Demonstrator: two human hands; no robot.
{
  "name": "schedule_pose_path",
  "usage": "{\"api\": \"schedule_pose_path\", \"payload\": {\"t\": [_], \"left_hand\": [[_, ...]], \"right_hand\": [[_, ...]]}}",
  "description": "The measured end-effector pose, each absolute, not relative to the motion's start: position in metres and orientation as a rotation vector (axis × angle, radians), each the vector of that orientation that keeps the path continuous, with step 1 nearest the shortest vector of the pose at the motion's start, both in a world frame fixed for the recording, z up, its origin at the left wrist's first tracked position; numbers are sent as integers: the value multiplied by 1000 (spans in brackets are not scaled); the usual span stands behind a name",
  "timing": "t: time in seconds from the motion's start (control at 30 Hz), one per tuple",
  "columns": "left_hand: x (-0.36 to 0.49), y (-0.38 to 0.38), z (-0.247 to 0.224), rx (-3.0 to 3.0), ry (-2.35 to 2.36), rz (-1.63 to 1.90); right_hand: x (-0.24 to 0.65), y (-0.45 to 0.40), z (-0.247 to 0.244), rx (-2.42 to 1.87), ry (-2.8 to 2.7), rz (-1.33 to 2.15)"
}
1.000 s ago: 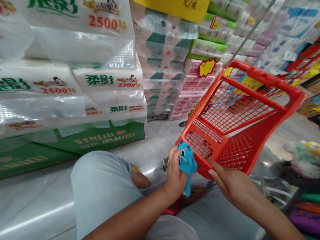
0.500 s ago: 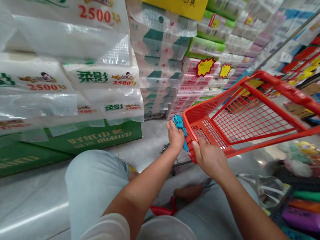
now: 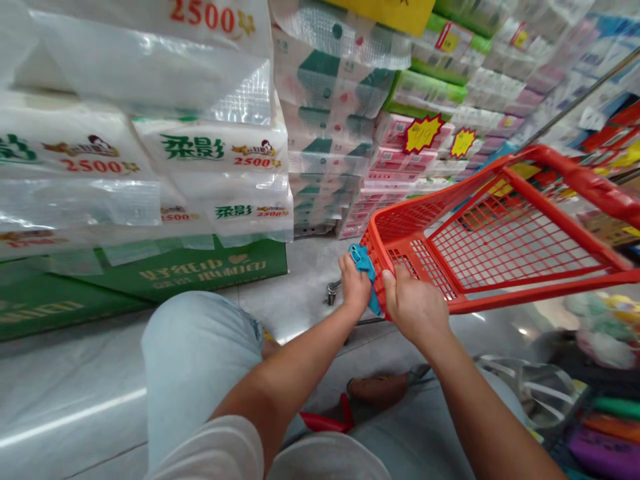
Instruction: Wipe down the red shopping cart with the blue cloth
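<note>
A red plastic shopping cart (image 3: 425, 208) stands in front of me, its grid basket tilted in view. My left hand (image 3: 356, 283) is closed on a blue cloth (image 3: 364, 260), pressed against the outer face of the cart's near end. Beside it, my right hand (image 3: 417, 303) grips the cart's near rim, thumb on top; its other fingers are mostly hidden behind the rim. A caster wheel (image 3: 333, 292) shows below the cart on the floor.
Tall stacks of packaged tissue (image 3: 210, 150) line the left, above a green carton (image 3: 220, 267). Pink tissue packs (image 3: 395, 163) stand farther back. At lower right are a clear plastic bag (image 3: 535, 387) and colourful goods (image 3: 607, 440). Grey tiled floor (image 3: 75, 407) lies at left.
The left hand with the blue cloth has slid slightly down along the cart's end. The right hand still holds the rim. The view has shifted a little.
</note>
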State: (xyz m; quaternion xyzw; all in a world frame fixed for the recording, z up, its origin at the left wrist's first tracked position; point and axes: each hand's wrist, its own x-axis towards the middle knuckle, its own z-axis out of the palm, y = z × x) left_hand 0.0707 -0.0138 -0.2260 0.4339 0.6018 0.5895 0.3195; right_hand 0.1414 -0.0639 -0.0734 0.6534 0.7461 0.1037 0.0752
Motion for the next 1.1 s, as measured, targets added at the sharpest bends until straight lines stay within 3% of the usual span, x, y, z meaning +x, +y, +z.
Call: {"api": "schedule_pose_path", "payload": {"t": [0.17,0.37,0.57,0.73,0.9,1.1], "left_hand": [[84,-65,-230,1244,1473,1525],[70,-16,-234,1059,1651,1513],[47,-16,-239,1111,1642,1481],[62,-39,-229,1158,1583,1455],[85,-74,-211,1329,1430,1512],[64,-34,-205,1282,1531,1584]], "right_hand": [[133,-56,-75,2028,2222,323],[132,-47,-61,1915,2223,85],[245,-46,-36,1459,2633,98],[314,-49,-57,1495,2873,53],[308,-49,-79,1602,2963,53],[279,-41,-77,1636,2978,125]]}}
